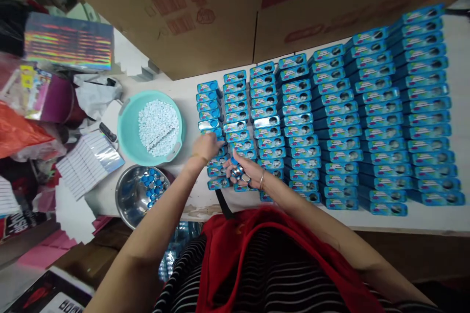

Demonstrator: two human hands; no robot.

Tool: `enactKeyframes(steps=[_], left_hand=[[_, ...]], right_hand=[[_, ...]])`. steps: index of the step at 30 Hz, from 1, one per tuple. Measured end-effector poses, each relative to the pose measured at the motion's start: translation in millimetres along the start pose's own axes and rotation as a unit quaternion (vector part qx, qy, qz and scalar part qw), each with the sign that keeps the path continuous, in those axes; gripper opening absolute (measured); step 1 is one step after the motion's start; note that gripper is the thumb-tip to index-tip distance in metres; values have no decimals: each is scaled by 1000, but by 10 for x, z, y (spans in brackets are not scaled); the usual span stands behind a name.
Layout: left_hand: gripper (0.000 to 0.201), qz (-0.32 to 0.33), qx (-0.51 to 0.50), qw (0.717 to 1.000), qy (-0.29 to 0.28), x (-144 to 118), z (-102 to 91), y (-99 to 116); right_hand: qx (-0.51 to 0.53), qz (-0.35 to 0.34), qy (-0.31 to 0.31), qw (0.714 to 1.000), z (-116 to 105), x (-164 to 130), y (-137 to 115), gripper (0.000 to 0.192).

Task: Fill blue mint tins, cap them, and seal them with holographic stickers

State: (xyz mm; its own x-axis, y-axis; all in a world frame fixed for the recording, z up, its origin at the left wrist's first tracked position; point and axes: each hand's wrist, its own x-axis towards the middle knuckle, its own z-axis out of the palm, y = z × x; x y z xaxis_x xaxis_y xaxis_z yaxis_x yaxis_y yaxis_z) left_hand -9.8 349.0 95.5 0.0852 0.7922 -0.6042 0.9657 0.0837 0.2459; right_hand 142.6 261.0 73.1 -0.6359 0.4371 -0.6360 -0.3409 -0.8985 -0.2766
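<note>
Rows of slim blue tins [267,122] stand upright on the table, a printed panel and a round hole on each top. In the leftmost row, the tins at the back have round blue lids [213,95] in their holes; those nearer me show open holes. My left hand [206,145] is over the middle of that row, fingers closed and pointing down at a tin top; what they hold is hidden. Palm up, my right hand [249,172] cups several small blue-and-silver lids [238,172] just above the neighbouring tins.
A turquoise basin [127,132] of small white pellets stands left of the tins. In front of it, a steel bowl [127,195] holds more blue lids. Large cardboard boxes [220,19] wall off the back. Paper stacks [84,161] and bags clutter the far left.
</note>
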Motion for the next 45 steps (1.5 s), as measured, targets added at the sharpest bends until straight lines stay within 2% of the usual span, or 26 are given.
enactKeyframes(steps=[2, 4, 6, 9, 12, 15, 17, 21, 25, 28, 30, 34, 36, 41, 45], left_hand=[[17, 134, -132, 982, -3, -316, 152, -23], [12, 206, -235, 950, -7, -616, 353, -64], [7, 195, -299, 934, 19, -831, 547, -117], [9, 114, -346, 929, 57, -917, 717, -205], [10, 1, -290, 954, 80, -761, 704, -263], [13, -81, -147, 983, 71, -528, 592, -239], [16, -104, -57, 992, 29, -403, 515, -188], [31, -131, 57, 988, -50, -275, 424, -104], [45, -160, 89, 981, -68, -260, 386, -100], [45, -151, 94, 982, -66, -314, 366, -118], [39, -118, 73, 990, -37, -372, 374, -125], [34, -69, -24, 992, 107, -440, 467, -123], [33, -57, -54, 987, 143, -424, 527, -130], [15, -7, -81, 987, 140, -350, 588, -193], [19, 2, -47, 989, 138, -343, 548, -200]], right_hand=[[4, -7, -11, 1000, 6, -54, 73, 55], [-5, -16, -14, 1000, 35, -90, 160, 54], [-16, -7, -7, 1000, 83, -104, 241, 53], [-5, 23, 16, 1000, 149, -107, 327, 52], [17, 21, 33, 999, 149, -125, 359, 47], [27, 9, 33, 999, 97, -183, 344, 37], [35, 7, 26, 999, 56, -233, 323, 32], [45, -1, 16, 999, -16, -291, 318, 29], [24, -6, 10, 1000, -40, -262, 373, 34], [5, -20, 4, 1000, -18, -249, 394, 38], [-8, -24, 10, 1000, -7, -271, 390, 40], [-12, -32, 27, 999, -27, -355, 392, 43], [-4, -35, 34, 999, -41, -387, 404, 42], [38, -42, 38, 998, -55, -395, 419, 36], [70, -57, 38, 995, -99, -379, 427, 25]])
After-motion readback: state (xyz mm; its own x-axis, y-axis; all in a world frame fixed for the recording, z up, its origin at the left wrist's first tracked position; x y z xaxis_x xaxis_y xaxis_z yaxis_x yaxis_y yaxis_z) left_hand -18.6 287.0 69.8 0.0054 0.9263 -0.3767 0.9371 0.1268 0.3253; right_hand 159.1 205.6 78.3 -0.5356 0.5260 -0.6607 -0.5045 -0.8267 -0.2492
